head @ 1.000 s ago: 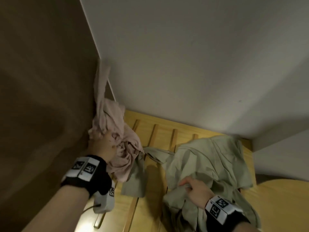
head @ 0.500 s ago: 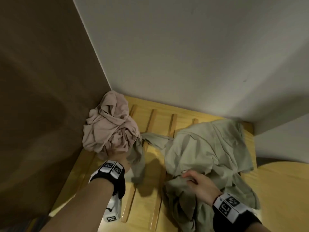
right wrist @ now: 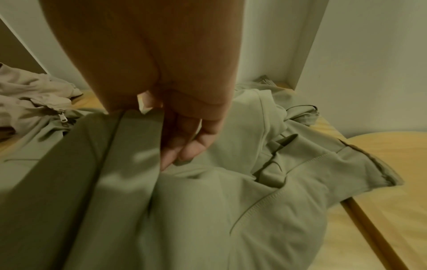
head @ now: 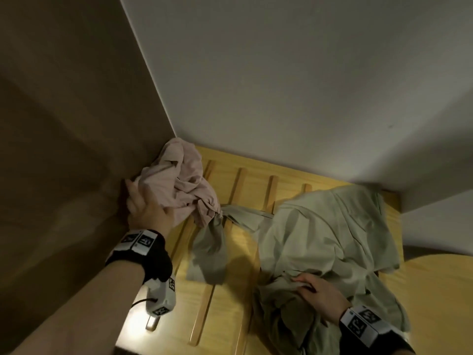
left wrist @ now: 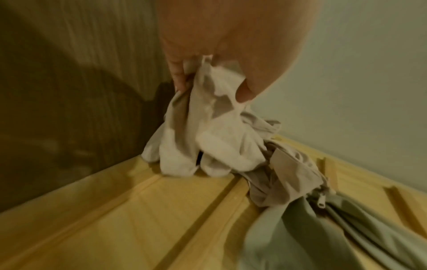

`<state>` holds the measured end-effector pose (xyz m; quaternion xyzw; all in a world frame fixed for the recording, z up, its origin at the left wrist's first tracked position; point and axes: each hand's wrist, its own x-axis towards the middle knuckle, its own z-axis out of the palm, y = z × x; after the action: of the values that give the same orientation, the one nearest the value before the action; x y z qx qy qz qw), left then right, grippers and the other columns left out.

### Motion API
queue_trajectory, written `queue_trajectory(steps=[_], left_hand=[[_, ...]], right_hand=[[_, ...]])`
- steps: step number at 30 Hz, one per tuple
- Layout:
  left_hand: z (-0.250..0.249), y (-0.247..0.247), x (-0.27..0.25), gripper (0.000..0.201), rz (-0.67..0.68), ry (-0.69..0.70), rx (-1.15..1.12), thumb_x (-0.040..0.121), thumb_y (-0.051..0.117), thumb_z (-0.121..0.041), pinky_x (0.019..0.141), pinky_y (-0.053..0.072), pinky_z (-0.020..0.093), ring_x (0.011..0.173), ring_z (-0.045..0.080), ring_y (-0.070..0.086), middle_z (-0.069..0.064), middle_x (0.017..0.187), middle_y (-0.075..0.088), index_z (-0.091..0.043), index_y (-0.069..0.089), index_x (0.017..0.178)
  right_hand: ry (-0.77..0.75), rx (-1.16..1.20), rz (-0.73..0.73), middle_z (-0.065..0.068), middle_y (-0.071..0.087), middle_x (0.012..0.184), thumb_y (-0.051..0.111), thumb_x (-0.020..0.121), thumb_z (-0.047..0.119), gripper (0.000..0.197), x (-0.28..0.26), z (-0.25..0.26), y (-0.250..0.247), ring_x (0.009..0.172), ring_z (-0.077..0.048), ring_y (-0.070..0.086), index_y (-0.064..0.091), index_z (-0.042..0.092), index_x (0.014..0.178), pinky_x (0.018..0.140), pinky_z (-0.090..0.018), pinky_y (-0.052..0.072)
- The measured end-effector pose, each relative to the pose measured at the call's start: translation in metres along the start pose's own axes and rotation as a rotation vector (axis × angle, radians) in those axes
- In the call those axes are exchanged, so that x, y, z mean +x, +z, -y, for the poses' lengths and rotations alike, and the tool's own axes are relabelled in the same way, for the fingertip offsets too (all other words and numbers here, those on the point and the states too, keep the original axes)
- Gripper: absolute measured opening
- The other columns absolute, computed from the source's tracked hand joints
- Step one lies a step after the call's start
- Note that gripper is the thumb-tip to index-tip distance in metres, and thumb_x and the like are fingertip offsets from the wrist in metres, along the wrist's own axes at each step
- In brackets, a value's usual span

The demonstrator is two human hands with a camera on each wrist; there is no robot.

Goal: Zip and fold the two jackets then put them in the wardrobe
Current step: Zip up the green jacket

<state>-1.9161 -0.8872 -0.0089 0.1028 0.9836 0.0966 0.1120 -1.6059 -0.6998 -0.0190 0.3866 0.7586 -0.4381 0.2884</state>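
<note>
Pink jacket [head: 179, 185], crumpled in the corner of the slatted wooden surface [head: 225, 303], is bunched in the left hand [head: 148, 213]'s grip, while the right hand [head: 320, 295] pinches a fold of the green jacket [head: 320, 239] sprawled beside it.

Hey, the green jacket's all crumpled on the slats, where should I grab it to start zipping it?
Probably grip the green jacket at its front edge by the zipper pull, coming from the left: that end stretches toward the pink jacket, and the pull lies exposed there. The rest of the jacket is bunched folds.
</note>
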Motion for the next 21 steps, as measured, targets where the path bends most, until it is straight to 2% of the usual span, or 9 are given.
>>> queue_trajectory(steps=[2,4,7,9,11,14,17,19,21], left_hand=[[-0.006,0.002,0.000,0.063,-0.037,0.245,0.195,0.080,0.059,-0.038,0.111,0.022,0.045,0.139,0.031,0.014,0.008,0.154,0.008,-0.020,0.037,0.136],[-0.017,0.011,-0.007,0.055,0.024,0.505,0.324,0.084,0.051,-0.043,0.113,0.021,0.044,0.139,0.029,0.018,0.004,0.151,0.022,-0.026,0.038,0.134],[-0.026,0.043,-0.030,0.050,0.397,0.675,0.272,0.092,0.042,-0.030,0.117,0.011,0.041,0.145,0.026,-0.001,0.001,0.158,0.005,-0.031,0.032,0.141],[-0.028,0.058,-0.044,0.050,0.554,0.658,0.363,0.094,0.039,-0.033,0.118,0.003,0.044,0.143,0.028,-0.020,0.001,0.157,-0.018,-0.036,0.029,0.143],[-0.031,0.065,-0.049,0.051,0.607,0.583,0.446,0.096,0.036,-0.033,0.118,0.001,0.046,0.142,0.030,-0.025,0.004,0.155,-0.026,-0.033,0.026,0.146],[-0.032,0.062,-0.041,0.061,0.594,0.414,0.507,0.096,0.032,-0.034,0.119,0.005,0.044,0.145,0.029,-0.011,0.005,0.157,-0.016,-0.018,0.007,0.150],[-0.020,0.058,-0.027,0.066,0.491,0.311,0.452,0.095,0.032,-0.037,0.118,0.008,0.043,0.145,0.026,0.002,0.001,0.159,-0.004,-0.018,0.001,0.150],[-0.009,0.056,-0.016,0.066,0.394,0.242,0.391,0.092,0.036,-0.040,0.117,0.014,0.044,0.142,0.029,0.013,0.003,0.157,0.011,-0.019,0.011,0.149],[0.003,0.056,-0.005,0.056,0.371,0.160,0.289,0.091,0.039,-0.038,0.112,0.026,0.046,0.135,0.033,0.028,0.010,0.149,0.029,-0.016,0.029,0.142]], right_hand=[[0.012,-0.014,0.005,-0.001,0.055,0.128,0.046,0.097,0.024,0.028,0.002,0.002,0.000,0.118,-0.016,0.050,0.051,0.021,0.125,0.095,-0.018,0.035],[0.027,-0.015,0.002,0.000,0.055,0.128,0.047,0.096,0.023,0.030,0.004,0.003,-0.001,0.117,-0.016,0.051,0.047,0.023,0.126,0.092,-0.017,0.035],[0.054,-0.015,0.009,-0.005,0.055,0.131,0.049,0.093,0.017,0.049,0.007,0.003,-0.004,0.121,-0.018,0.051,0.032,0.025,0.138,0.099,-0.019,0.035],[0.069,-0.022,0.020,-0.009,0.055,0.130,0.048,0.091,0.013,0.057,0.009,0.000,-0.004,0.121,-0.020,0.052,0.025,0.025,0.142,0.102,-0.023,0.038],[0.077,-0.033,0.027,-0.010,0.057,0.127,0.048,0.090,0.012,0.062,0.010,-0.005,-0.004,0.118,-0.021,0.055,0.020,0.026,0.144,0.101,-0.026,0.041],[0.089,-0.026,0.015,-0.007,0.057,0.123,0.048,0.090,0.015,0.074,0.010,-0.016,-0.002,0.103,-0.016,0.058,0.004,0.031,0.148,0.094,-0.024,0.043],[0.118,0.024,-0.030,0.003,0.060,0.099,0.049,0.089,0.022,0.086,0.007,-0.029,-0.002,0.074,-0.005,0.055,-0.015,0.038,0.144,0.072,-0.019,0.043],[0.151,0.017,-0.041,0.000,0.060,0.112,0.052,0.088,0.022,0.088,0.005,-0.036,-0.003,0.084,-0.008,0.060,-0.014,0.037,0.145,0.074,-0.019,0.044],[0.166,-0.005,-0.014,-0.006,0.052,0.133,0.054,0.088,0.021,0.078,0.004,-0.038,-0.004,0.112,-0.019,0.056,0.005,0.031,0.148,0.092,-0.023,0.043]])
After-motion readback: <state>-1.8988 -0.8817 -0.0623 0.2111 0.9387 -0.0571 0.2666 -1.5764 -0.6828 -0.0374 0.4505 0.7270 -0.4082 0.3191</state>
